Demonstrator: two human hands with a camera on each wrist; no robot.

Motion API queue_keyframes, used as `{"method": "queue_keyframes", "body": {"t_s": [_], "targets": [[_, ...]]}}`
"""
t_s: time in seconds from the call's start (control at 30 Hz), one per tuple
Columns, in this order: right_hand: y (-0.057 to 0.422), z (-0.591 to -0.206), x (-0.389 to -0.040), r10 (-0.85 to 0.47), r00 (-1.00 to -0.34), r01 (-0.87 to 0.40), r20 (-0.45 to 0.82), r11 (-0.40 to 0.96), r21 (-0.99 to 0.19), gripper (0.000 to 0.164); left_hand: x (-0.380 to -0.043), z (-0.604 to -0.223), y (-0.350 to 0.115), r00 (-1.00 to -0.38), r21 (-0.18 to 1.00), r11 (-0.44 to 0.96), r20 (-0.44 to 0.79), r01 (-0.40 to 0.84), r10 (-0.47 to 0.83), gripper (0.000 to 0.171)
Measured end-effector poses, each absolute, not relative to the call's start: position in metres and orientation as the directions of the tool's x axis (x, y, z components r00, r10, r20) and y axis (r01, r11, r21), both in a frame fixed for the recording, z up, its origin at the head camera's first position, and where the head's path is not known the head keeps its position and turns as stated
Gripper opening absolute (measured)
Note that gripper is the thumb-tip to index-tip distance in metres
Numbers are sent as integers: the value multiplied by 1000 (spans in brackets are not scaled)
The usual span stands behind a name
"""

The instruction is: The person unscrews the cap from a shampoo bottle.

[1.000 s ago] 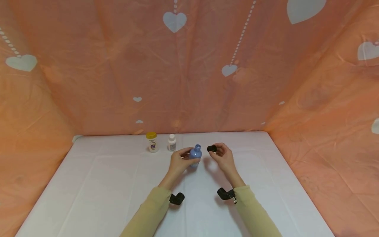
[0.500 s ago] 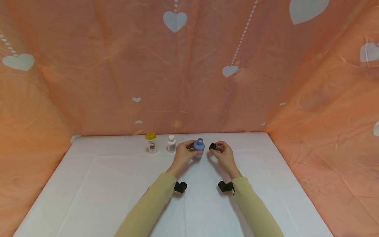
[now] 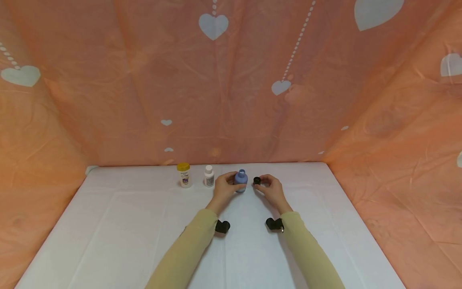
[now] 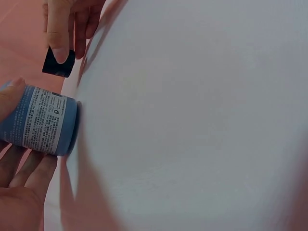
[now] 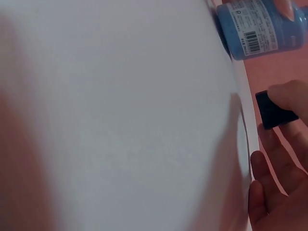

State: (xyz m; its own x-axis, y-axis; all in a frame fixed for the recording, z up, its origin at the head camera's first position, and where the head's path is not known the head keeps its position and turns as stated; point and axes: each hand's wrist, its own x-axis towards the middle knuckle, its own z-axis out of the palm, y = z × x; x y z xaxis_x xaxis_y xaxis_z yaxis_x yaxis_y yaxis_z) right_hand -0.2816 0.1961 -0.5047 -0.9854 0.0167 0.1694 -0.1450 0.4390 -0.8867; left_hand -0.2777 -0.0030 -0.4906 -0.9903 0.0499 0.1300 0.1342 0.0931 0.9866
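My left hand [image 3: 224, 189] grips a blue bottle [image 3: 241, 181] round its body, thumb on the near side. The bottle is upright with its neck uncapped, and its base is right at the white tabletop; a printed label [image 4: 44, 120] shows in the left wrist view. My right hand [image 3: 272, 190] pinches a black cap [image 3: 257, 180] between thumb and fingers, just right of the bottle and apart from it. In the right wrist view the cap [image 5: 274, 110] sits under my thumb, with the other fingers spread loosely below it.
Left of my left hand stand a small white bottle [image 3: 209, 176] with a white cap and a white bottle with a yellow lid [image 3: 185, 176]. The white table [image 3: 144, 233] ends at an orange cloth [image 3: 231, 132] with hearts, which hangs behind and at both sides.
My left hand has moved the blue bottle farther back and slightly right, down to the tabletop. My right hand still pinches the cap, which has turned in the fingers.
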Motion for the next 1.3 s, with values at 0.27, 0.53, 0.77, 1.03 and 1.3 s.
{"method": "queue_keyframes", "body": {"t_s": [0.27,0.53,0.77,1.03,1.3], "targets": [[197,-507,-286,-31,-985,-164,168,445,-880,32,-280,-495,-1,-989,987,68,142,145,51,51],[197,-507,-288,-38,-989,-141,140,480,-866,30,-283,-497,4,-986,983,89,156,160,52,51],[194,-509,-289,-53,-990,-136,127,523,-841,31,-285,-498,5,-990,984,109,133,138,56,51],[192,-504,-286,-83,-989,-147,122,507,-850,36,-282,-497,0,-993,990,105,92,99,72,62],[202,-496,-278,-144,-980,-193,139,510,-838,39,-273,-495,-14,-995,999,12,49,51,87,63]]}}
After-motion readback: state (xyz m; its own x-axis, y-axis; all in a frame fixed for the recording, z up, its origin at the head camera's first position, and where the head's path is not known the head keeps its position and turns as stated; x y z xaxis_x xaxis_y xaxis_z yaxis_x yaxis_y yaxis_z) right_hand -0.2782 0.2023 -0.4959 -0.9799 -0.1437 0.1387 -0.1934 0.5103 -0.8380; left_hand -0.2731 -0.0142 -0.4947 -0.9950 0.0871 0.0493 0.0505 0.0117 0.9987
